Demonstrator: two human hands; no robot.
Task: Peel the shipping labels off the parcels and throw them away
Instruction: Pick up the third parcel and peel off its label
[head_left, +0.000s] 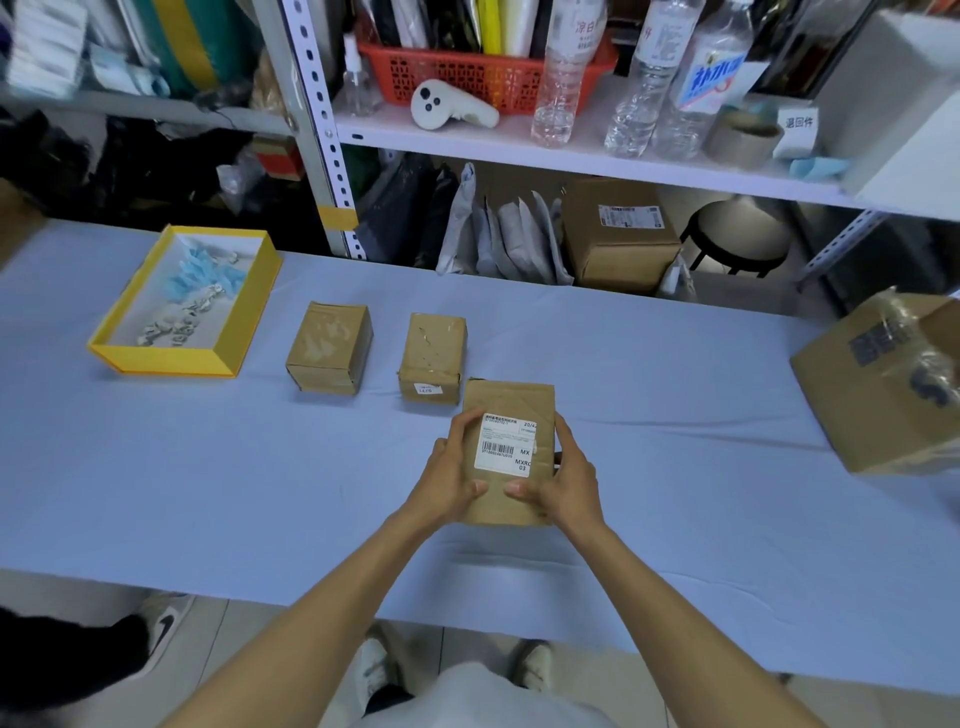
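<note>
Both my hands hold a small brown parcel (511, 405) over the blue table (208, 467). A white shipping label (506, 442) with a barcode is stuck flat on its top face. My left hand (449, 473) grips the parcel's left side, thumb on top near the bottom edge. My right hand (563, 475) grips the right side the same way. Two more brown parcels stand behind: the left parcel (330, 348) shows bare torn patches on top, and the middle parcel (432, 358) has a small white sticker on its front face.
A yellow-rimmed tray (109, 347) holding crumpled label scraps and blue bits sits at the table's back left. A large taped carton (883, 384) lies at the right edge. Metal shelving behind carries bottles, a red basket and more parcels. Someone's shoe shows at the lower left.
</note>
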